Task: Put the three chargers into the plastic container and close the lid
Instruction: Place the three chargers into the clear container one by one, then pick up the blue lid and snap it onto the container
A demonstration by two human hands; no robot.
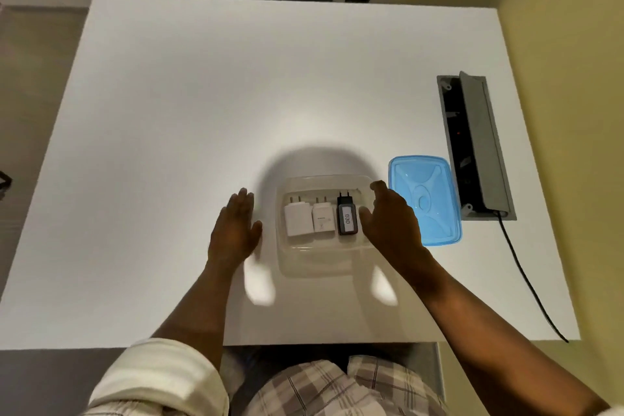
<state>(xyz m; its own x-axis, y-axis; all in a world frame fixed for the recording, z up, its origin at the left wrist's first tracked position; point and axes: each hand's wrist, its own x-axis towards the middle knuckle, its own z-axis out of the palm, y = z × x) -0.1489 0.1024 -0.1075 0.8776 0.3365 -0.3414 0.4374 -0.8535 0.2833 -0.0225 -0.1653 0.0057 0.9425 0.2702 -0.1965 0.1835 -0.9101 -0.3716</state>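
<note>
Clear plastic container (324,257) on white bench (202,111), three chargers (320,218) side by side inside. Blue lid (435,213) off, just right. My left hand (234,230) and right hand (391,223) flank container, fingers spread, holding nothing.

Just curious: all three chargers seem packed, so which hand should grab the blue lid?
Probably the right hand: the lid lies just beyond it, while the left hand is across the container.

The open container (324,246) is flanked closely by both hands, the blue lid (426,199) lies just right, and the far table (236,84) is left bare.
</note>
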